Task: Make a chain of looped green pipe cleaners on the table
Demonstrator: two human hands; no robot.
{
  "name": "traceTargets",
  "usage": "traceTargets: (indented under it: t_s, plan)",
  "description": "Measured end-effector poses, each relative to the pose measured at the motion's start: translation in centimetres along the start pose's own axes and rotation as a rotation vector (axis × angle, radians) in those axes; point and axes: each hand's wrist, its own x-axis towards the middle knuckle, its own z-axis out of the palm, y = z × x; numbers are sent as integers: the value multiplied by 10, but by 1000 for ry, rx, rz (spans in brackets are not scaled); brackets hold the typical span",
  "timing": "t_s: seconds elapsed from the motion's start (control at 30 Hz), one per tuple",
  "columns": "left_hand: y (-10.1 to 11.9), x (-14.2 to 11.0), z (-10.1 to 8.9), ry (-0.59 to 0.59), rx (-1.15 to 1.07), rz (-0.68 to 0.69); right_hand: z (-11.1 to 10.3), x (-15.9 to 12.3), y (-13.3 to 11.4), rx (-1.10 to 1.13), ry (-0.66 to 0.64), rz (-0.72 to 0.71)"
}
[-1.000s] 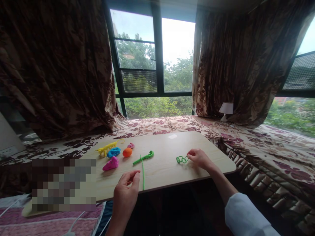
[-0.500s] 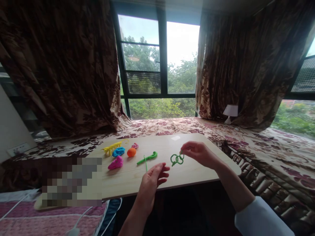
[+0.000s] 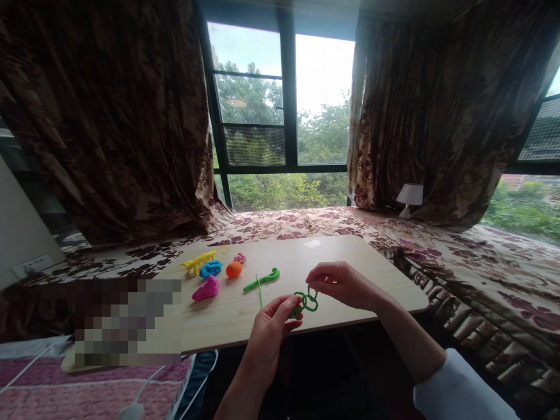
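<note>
Between my hands, above the near part of the table, hangs a chain of green clay rings (image 3: 312, 303) linked through one another. My right hand (image 3: 339, 283) pinches its upper right end between thumb and fingertips. At the lower left end, my left hand (image 3: 275, 318) has thumb and fingers closed on another ring, partly hidden by the fingers. Left of the chain, a thicker green clay piece with a curled end (image 3: 269, 277) lies on the table, and a thin green strand (image 3: 260, 291) crosses it.
Left on the wooden table (image 3: 345, 251) lie a magenta clay lump (image 3: 206, 288), an orange ball (image 3: 233, 269), a blue clay piece (image 3: 210, 269), a yellow toothed piece (image 3: 199, 263) and a small pink piece (image 3: 240, 258). A white lamp (image 3: 410, 200) stands by the curtain.
My right hand has brought the green chain left and down. My left hand, open and apart from it before, has closed on its lower end.
</note>
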Motion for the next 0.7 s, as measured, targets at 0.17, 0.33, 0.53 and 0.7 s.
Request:
traceTargets:
  t_s: [0.17,0.33,0.53,0.7]
  plan:
    - [-2,1,-5,-61,113,31,5,2,12,19,-27,54]
    - [-10,19,-10,-36,501,202,8,1,32,-42,-41,156]
    - [-26,52,-10,25,784,311,20,-3,63,-263,27,266]
    - [-24,55,-16,28,992,363,26,-10,72,-450,74,333]
